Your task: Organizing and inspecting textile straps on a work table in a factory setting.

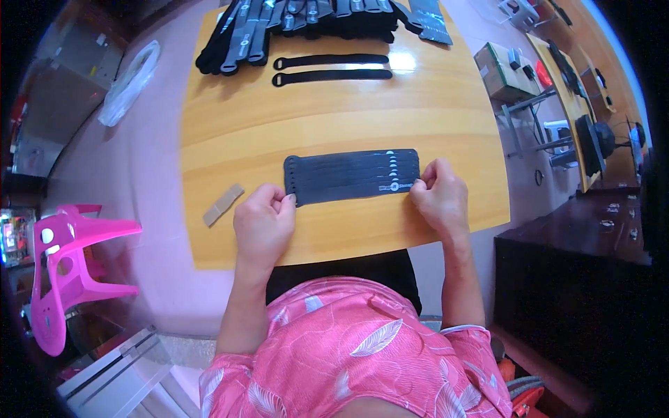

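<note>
Several black hook-and-loop cable straps (341, 175) lie overlapped in a fanned row on the wooden table in front of me. Their slotted ends line up on the left, and pale printed marks show near the right ends. My left hand (265, 221) pinches the lower left corner of the row, thumb and fingers closed. At the lower right end, my right hand (440, 196) is closed on the nearest strap. Farther off, two single black straps (333, 69) lie side by side. A flat tan strip (223, 205) rests left of my left hand.
A large pile of black straps (313, 21) covers the table's (348, 115) far edge, beside a grey packet (431, 22). On the floor are a pink stool (70, 258) and a clear plastic bag (131, 82) to the left. A cardboard box (507, 73) and dark cabinet (571, 272) stand right.
</note>
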Motion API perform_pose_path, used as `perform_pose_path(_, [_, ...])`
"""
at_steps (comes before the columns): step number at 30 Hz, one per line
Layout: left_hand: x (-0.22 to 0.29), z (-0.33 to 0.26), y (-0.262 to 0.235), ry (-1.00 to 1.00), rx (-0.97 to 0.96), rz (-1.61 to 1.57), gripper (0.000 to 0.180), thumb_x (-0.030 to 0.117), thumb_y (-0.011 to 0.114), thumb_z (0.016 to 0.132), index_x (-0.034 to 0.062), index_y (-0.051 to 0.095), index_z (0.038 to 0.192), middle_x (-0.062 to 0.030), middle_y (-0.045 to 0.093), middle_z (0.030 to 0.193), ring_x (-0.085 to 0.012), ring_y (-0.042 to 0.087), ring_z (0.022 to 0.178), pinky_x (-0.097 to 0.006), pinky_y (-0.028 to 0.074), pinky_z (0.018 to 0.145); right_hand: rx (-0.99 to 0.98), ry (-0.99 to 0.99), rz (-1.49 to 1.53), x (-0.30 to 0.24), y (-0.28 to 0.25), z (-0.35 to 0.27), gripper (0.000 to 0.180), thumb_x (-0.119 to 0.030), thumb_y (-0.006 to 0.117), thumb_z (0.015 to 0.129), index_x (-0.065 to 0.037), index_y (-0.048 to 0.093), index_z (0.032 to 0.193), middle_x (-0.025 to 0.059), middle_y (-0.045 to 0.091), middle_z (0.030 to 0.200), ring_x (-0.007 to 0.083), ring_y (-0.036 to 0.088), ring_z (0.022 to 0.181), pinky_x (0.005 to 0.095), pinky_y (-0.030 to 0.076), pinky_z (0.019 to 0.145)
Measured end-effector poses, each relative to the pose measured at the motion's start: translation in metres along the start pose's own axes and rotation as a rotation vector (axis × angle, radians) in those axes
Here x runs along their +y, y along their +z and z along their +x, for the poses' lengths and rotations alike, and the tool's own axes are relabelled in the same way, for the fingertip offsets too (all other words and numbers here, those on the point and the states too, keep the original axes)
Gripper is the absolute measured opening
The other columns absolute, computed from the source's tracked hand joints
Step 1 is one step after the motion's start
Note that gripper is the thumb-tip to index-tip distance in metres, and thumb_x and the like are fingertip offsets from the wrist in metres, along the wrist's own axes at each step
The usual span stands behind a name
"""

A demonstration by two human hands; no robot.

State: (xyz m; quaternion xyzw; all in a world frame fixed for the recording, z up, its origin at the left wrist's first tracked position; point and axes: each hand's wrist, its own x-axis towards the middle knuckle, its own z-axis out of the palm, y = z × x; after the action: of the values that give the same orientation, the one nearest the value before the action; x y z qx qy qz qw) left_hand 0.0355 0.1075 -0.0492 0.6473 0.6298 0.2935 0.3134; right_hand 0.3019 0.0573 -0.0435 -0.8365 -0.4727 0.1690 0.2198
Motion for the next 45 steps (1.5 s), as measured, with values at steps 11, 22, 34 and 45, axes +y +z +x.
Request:
perform_pose_path(11, [-0.021,-0.007,-0.031,0.139,0.067,-0.068,0.018,0.013,0.067,0.082,-0.0011,0.062,0.092,-0.0162,0.063,0.079,-0.0299,0.061,0.071,-0.038,0.048,0.064,0.008,-0.040,0.229,0.000,-0.020,-0.019,0.017,-0.003,0.057,0.079,0.000,0.061,0.095,0.0155,0.060,0.071,0.0290,0.061,0.066,0.0392,0.048,0.064])
perform_pose_path(22, [0.007,-0.002,0.027,0.675,-0.227,0.515,0.078,0.061,0.032,0.092,-0.0022,0.037,0.138,-0.0308,0.020,0.147,-0.0447,0.016,0.138,-0.058,0.012,0.109,-0.131,-0.775,-0.291,-0.036,0.034,-0.023,0.069,-0.029,0.062,0.083,0.002,0.034,0.139,0.0213,0.031,0.146,0.0354,0.028,0.137,0.0482,0.024,0.111])
perform_pose_path(34, [0.011,0.007,0.005,0.574,-0.405,0.431,0.065,0.046,0.050,0.091,0.0043,0.038,0.139,-0.0273,0.025,0.145,-0.0399,0.024,0.136,-0.061,0.016,0.107,-0.062,-0.639,-0.329,-0.025,-0.005,-0.006,0.062,-0.031,0.067,0.080,-0.002,0.046,0.130,0.0211,0.042,0.135,0.0363,0.042,0.125,0.0496,0.032,0.103])
perform_pose_path(45, [-0.020,0.003,-0.027,0.292,0.073,-0.100,0.037,0.009,0.060,0.087,-0.0092,0.052,0.118,-0.0249,0.057,0.117,-0.0351,0.055,0.111,-0.040,0.043,0.096,0.127,-0.994,-0.160,-0.105,0.074,0.149,0.023,-0.006,0.065,0.076,-0.004,0.062,0.098,0.0113,0.062,0.098,0.0301,0.056,0.094,0.0386,0.047,0.081])
